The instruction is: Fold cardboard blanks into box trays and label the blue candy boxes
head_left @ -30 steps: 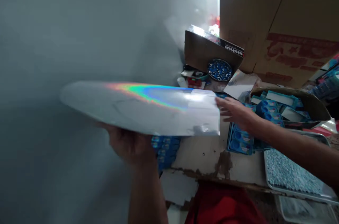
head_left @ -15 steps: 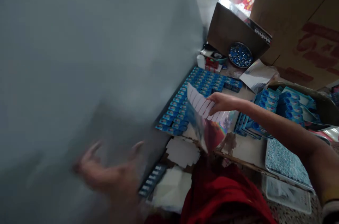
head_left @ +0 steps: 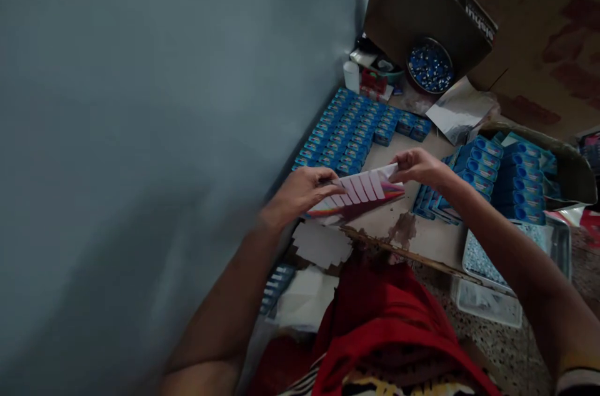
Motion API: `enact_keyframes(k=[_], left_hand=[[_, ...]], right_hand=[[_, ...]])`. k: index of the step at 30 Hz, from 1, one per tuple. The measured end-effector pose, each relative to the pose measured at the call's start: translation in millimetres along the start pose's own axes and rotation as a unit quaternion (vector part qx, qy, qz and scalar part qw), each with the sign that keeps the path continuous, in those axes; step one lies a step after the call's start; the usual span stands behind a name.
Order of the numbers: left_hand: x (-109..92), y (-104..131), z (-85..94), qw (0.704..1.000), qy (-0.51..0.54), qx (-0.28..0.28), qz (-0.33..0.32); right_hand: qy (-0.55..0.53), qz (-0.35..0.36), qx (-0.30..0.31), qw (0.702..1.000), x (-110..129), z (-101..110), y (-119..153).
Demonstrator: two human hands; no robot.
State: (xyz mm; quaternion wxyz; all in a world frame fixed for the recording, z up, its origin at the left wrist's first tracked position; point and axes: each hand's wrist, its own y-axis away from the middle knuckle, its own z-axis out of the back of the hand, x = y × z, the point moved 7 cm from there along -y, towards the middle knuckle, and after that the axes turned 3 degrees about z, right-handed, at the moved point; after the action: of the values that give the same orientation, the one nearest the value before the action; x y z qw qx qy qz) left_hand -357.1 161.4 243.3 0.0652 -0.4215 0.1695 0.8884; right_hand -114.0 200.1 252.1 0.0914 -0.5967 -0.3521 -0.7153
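Note:
Both hands hold a shiny printed card sheet (head_left: 360, 190) over the front of the worktable (head_left: 440, 240). Its row of white tabs faces up, and red and rainbow colours show below them. My left hand (head_left: 307, 192) pinches the left end, fingers lying over the tabs. At the other end, my right hand (head_left: 415, 166) grips the upper right corner between thumb and fingers. Just behind the sheet stand rows of small blue boxes (head_left: 347, 127). Stacks of blue cartons with round cut-outs (head_left: 482, 165) lie right of my right hand.
A wall (head_left: 164, 102) closes off the left side. At the back, a round bowl of blue pieces (head_left: 430, 65) leans by a cardboard box (head_left: 398, 2). A tray of small pale-blue pieces (head_left: 487, 258) sits at the right; white card pieces (head_left: 321, 245) lie below the table edge.
My left hand has come up from the lower left and taken hold of the sheet's left end. The sheet has turned from hanging down to lying more level. The view has tilted slightly down.

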Motion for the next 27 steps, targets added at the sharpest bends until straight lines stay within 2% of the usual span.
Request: enact_keyframes(k=[2, 5, 7, 9, 13, 16, 19, 24, 26, 27], left_hand=[[-13.9, -3.5, -10.8, 0.998, -0.027, -0.021, -0.045], [-32.3, -7.6, -30.8, 0.993, 0.014, -0.081, -0.080], [-36.1, -5.3, -40.2, 0.986, 0.046, -0.132, -0.088], [-35.1, -0.9, -46.6, 0.980, 0.071, -0.153, -0.101], [-23.9, 0.3, -49.0, 0.980, 0.106, -0.135, -0.104], [-21.4, -3.7, -44.9, 0.980, 0.092, -0.127, -0.119], [-27.9, -6.5, -43.7, 0.980, 0.068, -0.102, -0.155], [-43.6, -9.7, -45.7, 0.985, -0.007, -0.050, -0.167], [-47.8, -13.2, -46.0, 0.986, -0.035, -0.043, -0.155], [-48.8, -15.5, -46.2, 0.987, -0.046, -0.041, -0.147]], right_hand=[[-0.055, 0.015, -0.021, 0.998, -9.2, -11.7, 0.8], [-0.079, 0.037, -0.058, 0.994, -11.8, -24.0, 2.7], [-0.074, 0.055, -0.089, 0.992, -10.2, -25.3, 7.3], [-0.057, 0.069, -0.114, 0.989, -9.7, -25.4, 13.4], [-0.060, 0.065, -0.161, 0.983, -16.9, -29.2, 23.0], [-0.089, 0.068, -0.185, 0.976, -21.7, -34.5, 26.7], [-0.061, 0.072, -0.208, 0.974, -24.6, -33.1, 28.6], [-0.061, 0.012, -0.195, 0.979, -43.4, -25.0, 25.9], [0.011, 0.034, -0.242, 0.970, -41.8, -18.5, 29.0], [0.084, 0.061, -0.284, 0.953, -36.2, -15.3, 32.7]])
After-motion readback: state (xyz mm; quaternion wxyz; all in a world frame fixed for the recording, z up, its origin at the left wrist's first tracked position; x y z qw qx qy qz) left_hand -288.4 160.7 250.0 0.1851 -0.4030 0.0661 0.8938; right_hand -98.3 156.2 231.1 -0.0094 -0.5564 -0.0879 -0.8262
